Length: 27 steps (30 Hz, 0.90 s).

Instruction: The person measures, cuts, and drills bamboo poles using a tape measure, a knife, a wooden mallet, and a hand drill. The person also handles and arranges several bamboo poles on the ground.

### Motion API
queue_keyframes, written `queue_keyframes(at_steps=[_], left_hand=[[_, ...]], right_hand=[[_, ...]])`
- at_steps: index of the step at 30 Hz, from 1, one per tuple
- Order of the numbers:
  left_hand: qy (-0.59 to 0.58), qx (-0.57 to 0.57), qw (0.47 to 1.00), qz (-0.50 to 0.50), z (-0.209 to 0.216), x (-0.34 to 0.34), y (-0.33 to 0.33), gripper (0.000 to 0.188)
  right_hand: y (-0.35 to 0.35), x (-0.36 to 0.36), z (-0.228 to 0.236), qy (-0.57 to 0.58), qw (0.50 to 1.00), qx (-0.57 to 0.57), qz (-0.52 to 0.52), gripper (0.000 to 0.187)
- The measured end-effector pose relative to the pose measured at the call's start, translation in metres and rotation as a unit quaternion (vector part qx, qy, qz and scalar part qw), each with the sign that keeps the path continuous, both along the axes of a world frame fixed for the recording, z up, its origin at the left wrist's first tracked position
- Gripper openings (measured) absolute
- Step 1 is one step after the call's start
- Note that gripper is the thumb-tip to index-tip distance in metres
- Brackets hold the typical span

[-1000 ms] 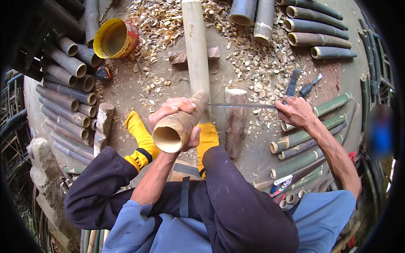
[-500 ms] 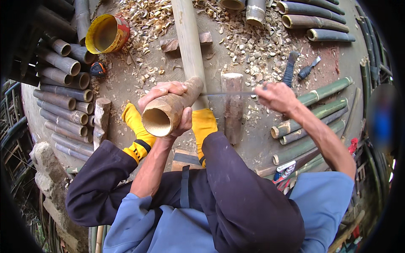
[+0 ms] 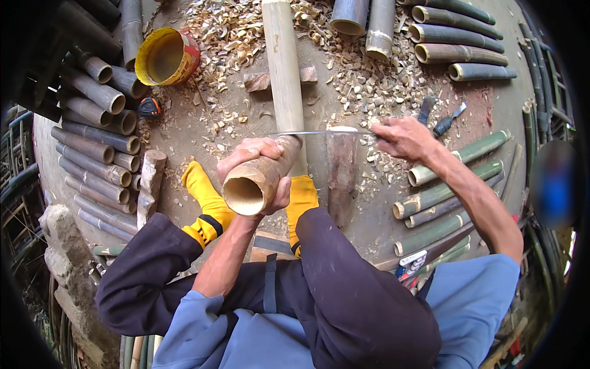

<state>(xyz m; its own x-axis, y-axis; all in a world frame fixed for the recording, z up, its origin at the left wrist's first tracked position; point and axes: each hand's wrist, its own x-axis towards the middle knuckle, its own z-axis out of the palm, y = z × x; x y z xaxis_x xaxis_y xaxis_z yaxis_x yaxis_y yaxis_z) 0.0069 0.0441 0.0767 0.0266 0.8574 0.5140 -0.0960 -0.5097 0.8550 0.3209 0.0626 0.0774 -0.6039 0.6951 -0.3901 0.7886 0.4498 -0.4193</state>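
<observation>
Cut bamboo tubes lie stacked along the ground at the left edge, beside a yellow bucket. The left hand is wrapped tight around the near, hollow end of a long bamboo pole, which runs away over a wooden block amid shavings. The right hand is closed on the handle of a thin blade lying across the pole just above a wooden stump. More bamboo lengths crowd the right side, leaving bare ground only around the stump
</observation>
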Motion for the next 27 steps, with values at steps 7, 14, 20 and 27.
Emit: queue_keyframes(at_steps=[7, 14, 20, 27], left_hand=[[-0.002, -0.037, 0.999, -0.006, 0.000, -0.015, 0.006, 0.058], [0.236, -0.226, 0.939, 0.109, 0.027, -0.046, 0.166, 0.066], [0.241, -0.268, 0.927, -0.103, 0.010, -0.006, 0.124, 0.087], [-0.079, -0.509, 0.856, -0.041, -0.011, 0.016, 0.013, 0.041]], right_hand=[[-0.021, 0.049, 0.022, -0.143, 0.987, 0.005, -0.067, 0.017], [-0.076, 0.005, 0.006, 0.061, 0.883, -0.041, -0.464, 0.017], [-0.058, -0.095, 0.052, 0.230, 0.836, 0.074, -0.492, 0.076], [-0.107, -0.125, -0.005, 0.202, 0.855, 0.053, -0.474, 0.093]])
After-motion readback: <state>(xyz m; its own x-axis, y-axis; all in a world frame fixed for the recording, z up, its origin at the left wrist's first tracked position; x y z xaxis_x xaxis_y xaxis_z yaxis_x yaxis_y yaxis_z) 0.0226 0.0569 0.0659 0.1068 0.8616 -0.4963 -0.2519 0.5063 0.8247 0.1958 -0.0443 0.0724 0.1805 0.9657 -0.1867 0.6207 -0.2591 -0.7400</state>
